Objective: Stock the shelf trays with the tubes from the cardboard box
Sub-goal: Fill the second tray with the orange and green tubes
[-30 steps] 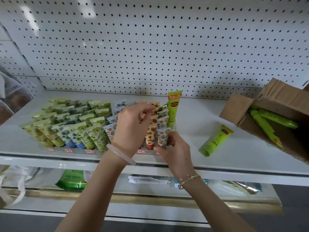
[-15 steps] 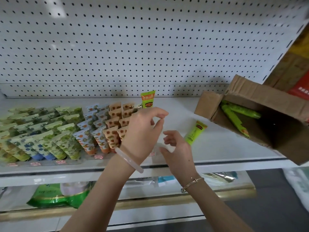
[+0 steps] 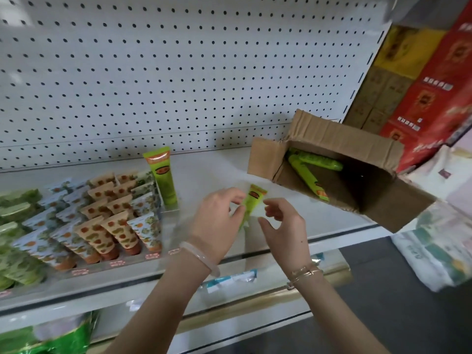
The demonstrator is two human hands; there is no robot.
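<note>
I see left hand (image 3: pixel 217 221) against green tube (image 3: pixel 253 200), grip unclear; right hand (image 3: pixel 283 226) at tube's 4 o'clock, loosely curled, empty.

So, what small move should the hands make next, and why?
Probably pinch the loose green tube and lift it. It lies flat on the shelf between the left hand and the right hand, and neither plainly grips it yet. Only one upright green tube stands beside the filled rows, so the loose one likely goes next to it.
</note>
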